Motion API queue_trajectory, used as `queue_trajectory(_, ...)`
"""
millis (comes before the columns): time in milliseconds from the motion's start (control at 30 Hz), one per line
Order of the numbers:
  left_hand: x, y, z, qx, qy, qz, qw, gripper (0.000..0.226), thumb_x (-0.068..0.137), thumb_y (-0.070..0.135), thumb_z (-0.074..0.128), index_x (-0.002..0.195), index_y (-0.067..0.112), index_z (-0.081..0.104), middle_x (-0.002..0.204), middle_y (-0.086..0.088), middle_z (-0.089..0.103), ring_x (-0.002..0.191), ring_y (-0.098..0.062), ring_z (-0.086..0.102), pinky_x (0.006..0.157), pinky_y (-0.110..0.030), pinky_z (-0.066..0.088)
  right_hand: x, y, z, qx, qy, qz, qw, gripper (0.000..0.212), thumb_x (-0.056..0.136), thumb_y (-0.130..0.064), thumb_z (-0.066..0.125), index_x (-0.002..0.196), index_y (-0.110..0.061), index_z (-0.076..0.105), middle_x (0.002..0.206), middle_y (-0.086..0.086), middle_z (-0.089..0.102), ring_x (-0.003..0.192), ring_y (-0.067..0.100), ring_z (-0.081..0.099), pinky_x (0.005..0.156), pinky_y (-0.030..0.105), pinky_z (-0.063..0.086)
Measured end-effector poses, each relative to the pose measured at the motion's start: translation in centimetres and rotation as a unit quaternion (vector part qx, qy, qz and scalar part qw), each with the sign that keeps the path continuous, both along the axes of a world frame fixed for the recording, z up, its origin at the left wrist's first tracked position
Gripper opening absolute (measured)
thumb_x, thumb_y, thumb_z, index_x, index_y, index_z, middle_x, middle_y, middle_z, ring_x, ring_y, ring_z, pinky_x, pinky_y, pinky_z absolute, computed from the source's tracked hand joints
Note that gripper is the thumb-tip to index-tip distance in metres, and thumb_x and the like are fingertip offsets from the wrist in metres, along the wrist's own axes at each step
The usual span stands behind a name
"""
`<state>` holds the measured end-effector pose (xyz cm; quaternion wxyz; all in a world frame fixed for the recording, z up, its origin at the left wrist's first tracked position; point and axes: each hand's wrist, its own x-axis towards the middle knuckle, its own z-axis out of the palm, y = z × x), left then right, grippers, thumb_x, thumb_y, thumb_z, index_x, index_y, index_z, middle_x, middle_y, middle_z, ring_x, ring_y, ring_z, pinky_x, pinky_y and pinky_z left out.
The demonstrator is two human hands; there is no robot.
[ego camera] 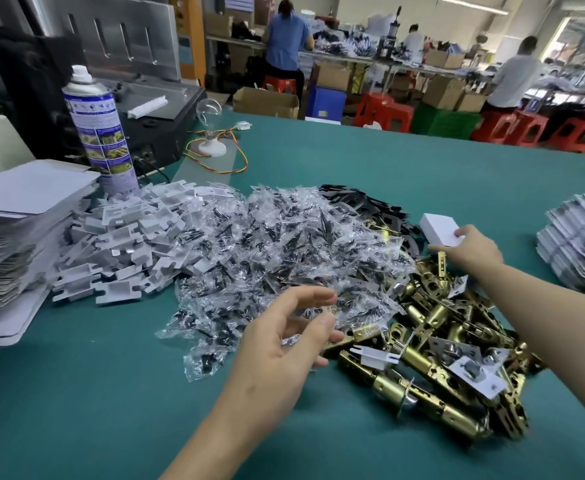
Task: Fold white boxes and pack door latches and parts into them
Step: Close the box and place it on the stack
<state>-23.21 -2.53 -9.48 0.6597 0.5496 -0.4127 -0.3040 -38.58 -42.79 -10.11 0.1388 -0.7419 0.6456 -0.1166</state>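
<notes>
A teal, felt-like bench (pixel 370 174) is seen carrying everything. The largest heap, at centre, is a pile of crinkly clear plastic bags (pixel 277 251) w/ small dark parts sealed inside; it is taken as the landmark. Left of the pile, flat white die-cut box blanks (pixel 17 216) are stacked in thick, uneven layers at the bench edge. Betw. that stack and the pile, white moulded plastic inserts (pixel 124 244) w/ notched ends are heaped loosely. Right of the pile and toward the viewer, brass-coloured door latches (pixel 433 355) are piled: shiny cylindrical bodies w/ flat faceplates, some w/ white card pieces on them. Behind the pile, thin black flat plates (pixel 363 202) are spread. Far right of the pile, a second stack of printed white sheets (pixel 582 244) is seen, somewhat blurred. Behind the inserts, a tall spray can (pixel 98 129) w/ a white cap is stood upright.

A folded white box (pixel 440 228), rectangular and closed, is found right of the pile, beyond the latches; what is in it cannot be told. It is clamped at its near corner by the right hand (pixel 471 249), thumb on top. The left hand (pixel 284 344) is held over the pile's near edge, its grip apart, fingers curled and nothing in it.
</notes>
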Motion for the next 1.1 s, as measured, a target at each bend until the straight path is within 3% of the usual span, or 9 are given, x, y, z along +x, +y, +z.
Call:
queue_trajectory(233,0.4,0.2,-0.1,0.014,-0.009,0.000,1.000,0.029,0.094,0.050,0.060,0.117,0.037,0.071,0.105,0.005,0.077,0.104,-0.014,0.075,0.075,-0.035,0.064,0.9,-0.6,0.3,0.005,0.028,0.060,0.998,0.073,0.087,-0.060,0.073,0.140,-0.016,0.050,0.120,0.017,0.064,0.095,0.032,0.057,0.069,0.039,0.050)
queue_trajectory(400,0.2,-0.1,0.3,0.017,-0.017,0.000,1.000,0.027,0.092,0.050,0.060,0.113,0.038,0.072,0.098,0.004,0.078,0.101,-0.012,0.075,0.076,-0.036,0.064,2.2,-0.6,0.4,0.011,-0.006,0.099,0.995,0.071,0.085,-0.053,0.079,0.136,-0.011,0.053,0.134,0.018,0.062,0.120,0.039,0.057,0.080,0.040,0.045)
queue_trajectory(500,0.1,-0.2,0.1,0.022,-0.016,0.004,1.000,0.019,0.096,0.042,0.063,0.111,0.036,0.073,0.098,0.003,0.078,0.099,-0.012,0.075,0.074,-0.033,0.063,2.0,-0.7,0.1,0.009,-0.038,0.089,0.995,0.070,0.083,-0.051,0.081,0.135,-0.012,0.054,0.137,0.019,0.059,0.123,0.039,0.056,0.081,0.039,0.044)
queue_trajectory(600,0.2,-0.1,0.0,0.029,-0.021,0.007,0.999,0.018,0.097,0.036,0.062,0.110,0.035,0.073,0.098,0.003,0.078,0.098,-0.012,0.075,0.075,-0.035,0.064,1.5,-1.1,-0.2,-0.020,-0.093,0.044,0.995,0.069,0.083,-0.050,0.081,0.136,-0.015,0.054,0.138,0.019,0.058,0.125,0.040,0.055,0.092,0.046,0.050)
queue_trajectory(733,0.4,0.2,-0.2,0.031,-0.019,0.011,0.999,0.018,0.096,0.033,0.062,0.109,0.031,0.074,0.098,0.002,0.078,0.099,-0.013,0.075,0.076,-0.038,0.065,0.5,-2.0,-0.6,-0.038,-0.031,-0.018,0.999,0.073,0.084,-0.054,0.077,0.136,-0.012,0.048,0.132,0.024,0.060,0.125,0.045,0.050,0.091,0.044,0.045)
queue_trajectory(900,0.3,0.2,-0.4,0.034,-0.025,0.010,0.999,0.015,0.096,0.032,0.061,0.104,0.034,0.073,0.103,0.006,0.077,0.098,-0.012,0.075,0.075,-0.037,0.065,0.6,-2.4,-1.1,-0.012,0.037,0.017,0.999,0.080,0.085,-0.054,0.078,0.142,-0.011,0.043,0.133,0.025,0.059,0.123,0.045,0.053,0.095,0.049,0.051)
queue_trajectory(1000,0.2,0.0,-0.5,0.034,-0.028,0.010,0.999,0.015,0.096,0.031,0.061,0.104,0.029,0.074,0.106,0.006,0.076,0.098,-0.012,0.075,0.074,-0.036,0.065,1.3,-2.0,-0.7,-0.020,0.045,0.072,0.996,0.077,0.085,-0.054,0.079,0.139,-0.011,0.046,0.125,0.021,0.062,0.111,0.043,0.059,0.082,0.048,0.055)
queue_trajectory(1100,0.1,-0.1,-0.5,0.037,-0.030,0.011,0.999,0.017,0.096,0.031,0.061,0.105,0.025,0.074,0.106,0.006,0.076,0.097,-0.012,0.075,0.073,-0.038,0.065,1.8,-1.6,-0.4,-0.049,0.062,0.108,0.991,0.075,0.084,-0.057,0.078,0.133,-0.009,0.048,0.103,0.015,0.063,0.094,0.037,0.062,0.063,0.038,0.048)
